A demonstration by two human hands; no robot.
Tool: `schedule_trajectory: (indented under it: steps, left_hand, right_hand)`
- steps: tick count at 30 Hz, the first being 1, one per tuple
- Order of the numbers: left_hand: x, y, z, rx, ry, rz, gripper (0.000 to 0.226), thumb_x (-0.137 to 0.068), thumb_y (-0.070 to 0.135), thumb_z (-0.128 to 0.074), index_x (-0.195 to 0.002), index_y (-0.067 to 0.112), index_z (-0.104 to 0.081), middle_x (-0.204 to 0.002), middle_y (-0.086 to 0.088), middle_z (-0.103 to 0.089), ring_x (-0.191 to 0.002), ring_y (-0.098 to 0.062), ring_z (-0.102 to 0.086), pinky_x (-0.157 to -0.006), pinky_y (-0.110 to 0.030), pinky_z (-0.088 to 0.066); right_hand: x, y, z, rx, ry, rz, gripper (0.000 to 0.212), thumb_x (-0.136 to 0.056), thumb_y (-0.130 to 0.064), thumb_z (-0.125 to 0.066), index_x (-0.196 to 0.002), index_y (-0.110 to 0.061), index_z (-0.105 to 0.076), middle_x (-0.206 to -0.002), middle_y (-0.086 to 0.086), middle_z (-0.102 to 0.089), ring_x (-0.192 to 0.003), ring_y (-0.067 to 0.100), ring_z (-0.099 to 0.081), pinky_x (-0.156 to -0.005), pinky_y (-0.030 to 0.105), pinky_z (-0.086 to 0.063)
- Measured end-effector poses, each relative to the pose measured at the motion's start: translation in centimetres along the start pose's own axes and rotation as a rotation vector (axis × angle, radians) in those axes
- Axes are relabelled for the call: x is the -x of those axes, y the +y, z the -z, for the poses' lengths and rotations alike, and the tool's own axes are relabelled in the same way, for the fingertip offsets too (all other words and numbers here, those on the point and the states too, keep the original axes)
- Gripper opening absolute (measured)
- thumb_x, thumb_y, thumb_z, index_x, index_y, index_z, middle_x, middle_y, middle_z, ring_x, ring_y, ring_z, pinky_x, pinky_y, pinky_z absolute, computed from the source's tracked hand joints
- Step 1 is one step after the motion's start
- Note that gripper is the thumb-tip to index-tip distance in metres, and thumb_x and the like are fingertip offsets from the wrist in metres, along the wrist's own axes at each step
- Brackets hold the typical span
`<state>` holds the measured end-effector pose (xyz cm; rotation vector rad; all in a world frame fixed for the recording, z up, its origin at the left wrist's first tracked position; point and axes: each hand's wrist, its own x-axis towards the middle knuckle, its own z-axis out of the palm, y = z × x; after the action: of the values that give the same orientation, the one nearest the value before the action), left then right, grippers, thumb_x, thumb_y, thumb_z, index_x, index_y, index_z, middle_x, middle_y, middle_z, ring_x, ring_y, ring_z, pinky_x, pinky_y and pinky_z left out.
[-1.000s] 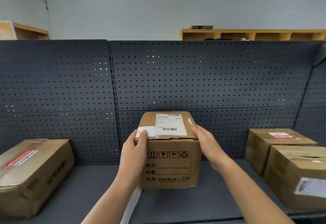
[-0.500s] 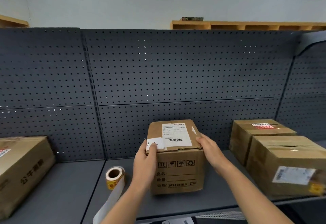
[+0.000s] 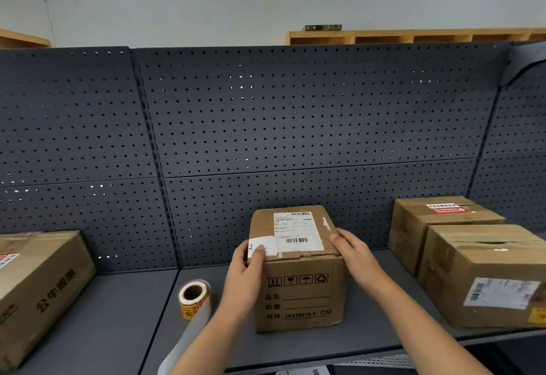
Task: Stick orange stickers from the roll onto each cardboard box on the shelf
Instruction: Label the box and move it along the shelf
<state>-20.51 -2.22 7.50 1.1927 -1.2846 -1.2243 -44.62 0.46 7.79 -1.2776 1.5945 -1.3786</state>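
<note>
Cardboard box (image 3: 298,271) sits mid-shelf, flat on the grey shelf (image 3: 118,315), front face to the camera: four handling icons, printed form lines below.

- Top of the box: white shipping label (image 3: 297,231) with barcodes, plus a small handwritten label (image 3: 264,246) at the front-left corner.
- Left hand (image 3: 246,268) grasps the box's front-left top corner. The thumb is on the handwritten label and the fingers wrap down the left side.
- Right hand (image 3: 354,253) grasps the right top edge. The thumb is over the top and the fingers run along the right side. The box is clamped between both hands.
- Sticker roll (image 3: 195,297) lies on the shelf just left of the box, beside the left wrist, with neither hand on it. The core opening faces up toward the camera, and orange-yellow stickers show on the outer wrap.
- White backing strip (image 3: 186,342) trails from the roll over the shelf's front edge.
- Left box (image 3: 38,286) is at the far left, well apart and angled, with a red-and-white sticker on top.
- Rear right box (image 3: 437,227) has a red-and-white sticker on top.
- Front right box (image 3: 484,274) stands just in front of the rear right box. It has a white label on its front face and an orange sticker (image 3: 536,315) at its lower right, cut off by the frame edge.
- Dark pegboard panel (image 3: 295,123) backs the shelf.
</note>
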Motion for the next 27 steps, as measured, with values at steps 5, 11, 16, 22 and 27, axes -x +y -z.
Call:
schedule_trajectory:
  steps: [5, 11, 16, 22, 27]
  left_hand:
    - [-1.4, 0.9, 1.0, -0.035, 0.011, -0.004, 0.052, -0.107, 0.041, -0.048, -0.155, 0.023, -0.041, -0.145, 0.008, -0.051, -0.124, -0.009, -0.047, -0.098, -0.027, -0.034]
    - [-5.6, 2.6, 0.6, -0.117, 0.004, -0.067, 0.053, -0.108, 0.038, -0.044, -0.157, 0.018, -0.038, -0.157, 0.001, -0.045, -0.137, -0.014, -0.044, -0.105, -0.029, -0.035]
    - [-9.6, 3.5, -0.3, -0.291, -0.107, -0.072, 0.046, -0.109, 0.031, -0.041, -0.155, 0.022, -0.043, -0.159, -0.003, -0.044, -0.138, -0.021, -0.048, -0.118, -0.04, -0.039]
    - [-10.9, 2.6, 0.0, -0.71, -0.295, -0.163, 0.05, -0.113, 0.034, -0.03, -0.163, 0.026, -0.029, -0.173, 0.002, -0.007, -0.16, -0.025, 0.004, -0.128, -0.038, 0.001]
    - [-10.1, 2.9, 2.5, -1.003, -0.313, -0.34, 0.057, -0.108, 0.051, -0.033, -0.16, 0.029, -0.034, -0.171, 0.016, -0.007, -0.158, -0.013, 0.016, -0.13, -0.043, -0.003]
  right_hand:
    - [1.0, -0.1, -0.2, 0.271, 0.296, 0.248, 0.033, -0.103, -0.032, -0.06, -0.133, -0.021, -0.061, -0.124, -0.012, -0.059, -0.119, 0.009, -0.055, -0.1, 0.033, -0.048]
    - [3.2, -2.5, -2.9, 0.647, 0.128, 0.613, 0.043, -0.101, -0.047, -0.05, -0.135, -0.024, -0.063, -0.134, -0.016, -0.055, -0.132, 0.003, -0.042, -0.116, 0.029, -0.031]
    - [3.6, -2.8, -6.3, 0.854, -0.024, 0.666, 0.053, -0.103, -0.055, -0.041, -0.149, -0.03, -0.051, -0.149, -0.011, -0.049, -0.143, 0.008, -0.036, -0.13, 0.041, -0.011]
    - [3.7, -1.2, -6.3, 0.842, -0.087, 0.677, 0.047, -0.103, -0.053, -0.043, -0.144, -0.034, -0.057, -0.146, -0.016, -0.052, -0.138, 0.005, -0.038, -0.118, 0.027, -0.026]
    - [2.8, -0.9, -3.7, 0.663, -0.13, 0.713, 0.03, -0.098, -0.037, -0.053, -0.123, -0.034, -0.07, -0.131, -0.026, -0.057, -0.131, -0.006, -0.04, -0.111, 0.02, -0.025]
